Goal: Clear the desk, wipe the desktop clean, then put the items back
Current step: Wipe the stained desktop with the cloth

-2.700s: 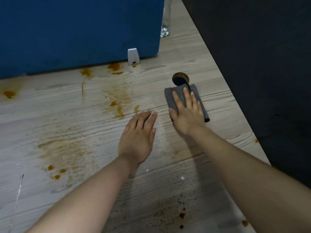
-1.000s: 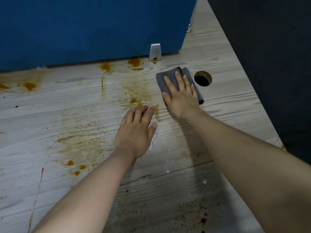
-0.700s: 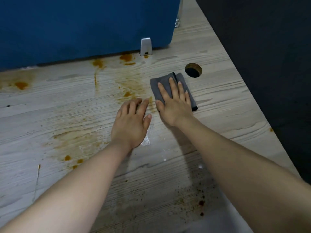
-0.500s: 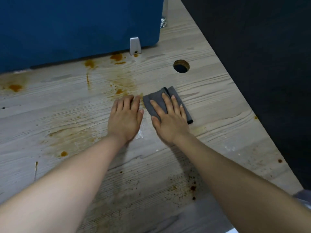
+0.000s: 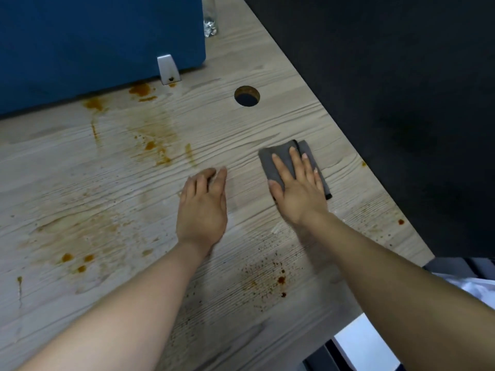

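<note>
Wood-grain desktop, pale, heavily stained. Far left: orange-brown smears and drips across the near-left area, a thin drip at the left edge. Back left: blue partition panel standing on the desk, silver bracket at its base, more orange blotches just in front of it, streaks running down toward the middle. Centre: left hand palm down, flat on the bare wood, fingers straight and together, holding nothing. Just beyond its fingertips, a few orange streaks. Near centre, dark brown speckles between the two forearms. Round cable hole in the desk, behind and between the hands. Clear glass item at the back beside the panel's right edge, mostly cut off. Right: right hand palm down, fingers straight and slightly spread, pressing on a folded grey cloth; cloth lies flat on the desk near its right edge, well apart from the left hand. A couple of small brown spots at the desk's right edge. Dark floor beyond.
</note>
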A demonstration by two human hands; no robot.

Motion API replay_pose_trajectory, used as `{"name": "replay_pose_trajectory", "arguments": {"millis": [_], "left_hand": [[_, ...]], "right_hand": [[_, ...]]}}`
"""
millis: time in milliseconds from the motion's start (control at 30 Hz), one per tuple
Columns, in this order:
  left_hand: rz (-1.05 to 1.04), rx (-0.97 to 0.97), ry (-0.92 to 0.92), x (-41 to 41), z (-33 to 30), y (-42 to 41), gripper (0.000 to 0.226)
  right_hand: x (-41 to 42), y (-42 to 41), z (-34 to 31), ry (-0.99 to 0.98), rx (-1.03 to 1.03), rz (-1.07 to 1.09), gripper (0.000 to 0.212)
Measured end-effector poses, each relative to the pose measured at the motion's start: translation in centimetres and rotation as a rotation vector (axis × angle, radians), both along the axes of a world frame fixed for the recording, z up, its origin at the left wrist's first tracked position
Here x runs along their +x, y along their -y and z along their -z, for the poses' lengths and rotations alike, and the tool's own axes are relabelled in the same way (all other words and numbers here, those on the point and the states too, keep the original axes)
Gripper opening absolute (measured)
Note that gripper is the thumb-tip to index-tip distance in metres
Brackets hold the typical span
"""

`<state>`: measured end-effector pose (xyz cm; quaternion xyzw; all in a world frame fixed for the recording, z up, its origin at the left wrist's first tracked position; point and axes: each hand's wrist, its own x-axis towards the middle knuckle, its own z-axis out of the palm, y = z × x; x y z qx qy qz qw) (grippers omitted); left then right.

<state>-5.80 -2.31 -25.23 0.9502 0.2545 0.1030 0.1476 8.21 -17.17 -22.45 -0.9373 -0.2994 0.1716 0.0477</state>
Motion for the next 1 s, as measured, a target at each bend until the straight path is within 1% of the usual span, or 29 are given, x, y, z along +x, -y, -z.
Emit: {"name": "replay_pose_trajectory", "arguments": {"millis": [100, 167, 300, 400, 467, 533, 633, 700, 767, 833, 933, 1000], "left_hand": [[-0.014, 0.019, 0.004, 0.1, 0.2, 0.1, 0.047], [-0.021, 0.012, 0.004, 0.1, 0.2, 0.2, 0.047], [-0.028, 0.002, -0.002, 0.1, 0.0, 0.3, 0.05], [-0.022, -0.018, -0.034, 0.1, -0.1, 0.3, 0.052], [-0.023, -0.015, -0.041, 0.1, -0.2, 0.2, 0.052], [-0.034, -0.012, -0.044, 0.0, -0.2, 0.3, 0.051], [-0.029, -0.014, -0.045, 0.1, -0.1, 0.2, 0.051], [-0.027, -0.011, -0.06, 0.1, -0.2, 0.2, 0.052], [-0.026, -0.017, -0.072, 0.2, -0.2, 0.2, 0.052], [-0.027, -0.026, -0.071, 0.1, -0.1, 0.2, 0.052], [-0.026, -0.015, -0.082, 0.2, -0.1, 0.2, 0.051], [-0.026, -0.011, -0.083, 0.2, -0.1, 0.2, 0.051]], "right_hand": [[1.0, -0.4, 0.1, 0.007, -0.032, 0.064, 0.057], [-0.6, -0.7, 0.0, 0.013, -0.027, 0.088, 0.058], [-4.7, 0.3, 0.0, 0.017, 0.003, -0.03, 0.06], [-3.3, 1.2, -0.1, 0.002, -0.017, -0.091, 0.058], [-0.5, 1.2, -0.1, 0.004, -0.038, -0.031, 0.058], [1.9, 0.7, -0.1, 0.003, -0.059, 0.095, 0.059], [1.4, -0.1, -0.2, -0.014, -0.076, 0.186, 0.059], [-2.0, -0.4, 0.1, -0.013, -0.04, 0.142, 0.06], [-5.9, -0.2, 0.3, 0.002, 0.011, 0.038, 0.061], [-7.7, 0.2, 0.6, -0.007, 0.014, -0.056, 0.064], [-5.1, 1.2, 0.4, -0.015, 0.023, -0.113, 0.06], [-1.7, 1.9, 0.2, -0.016, -0.007, -0.042, 0.058]]}}
